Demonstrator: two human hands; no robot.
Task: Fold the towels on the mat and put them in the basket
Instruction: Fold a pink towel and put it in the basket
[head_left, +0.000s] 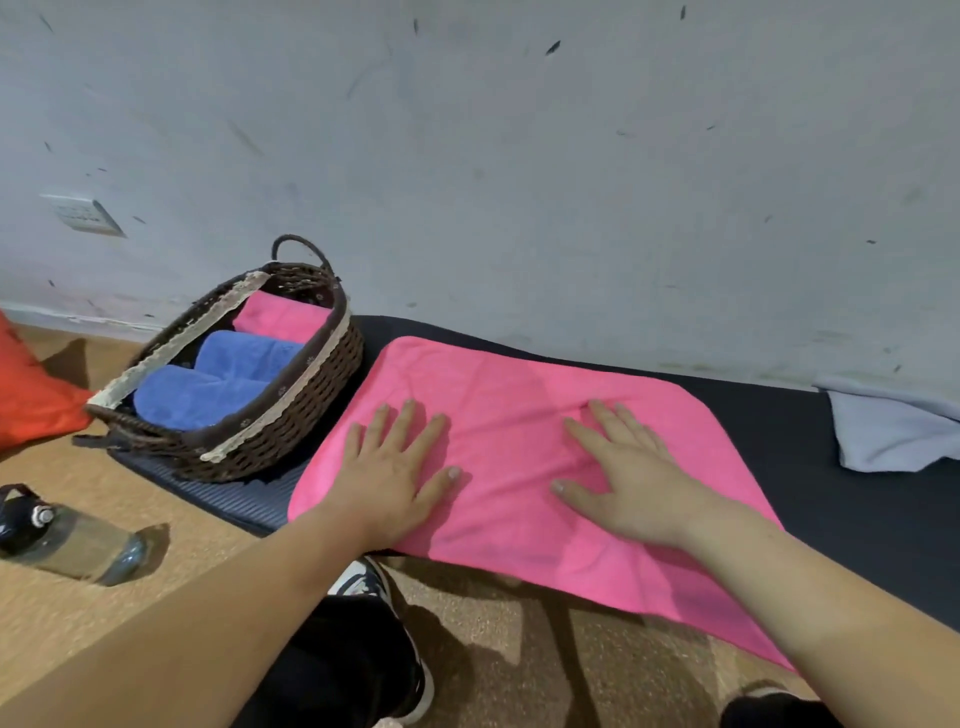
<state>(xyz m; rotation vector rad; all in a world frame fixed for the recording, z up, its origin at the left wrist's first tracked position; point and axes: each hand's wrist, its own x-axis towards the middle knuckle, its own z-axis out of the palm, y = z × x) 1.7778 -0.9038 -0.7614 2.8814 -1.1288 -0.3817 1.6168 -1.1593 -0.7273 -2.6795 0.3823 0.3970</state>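
Both the left hand (397, 470) and the right hand (631, 475) lie flat with fingers spread, pressing on the pink towel (519, 415) spread over the dark mat (857, 514) at frame centre, while the wicker basket (291, 415) at left holds folded blue towels (218, 379).

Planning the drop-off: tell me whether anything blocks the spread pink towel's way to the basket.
Nothing visible does. The pink towel lies flat under the left hand and right hand, its edge close beside the basket, only mat between. Folded towels already lie in the open basket.
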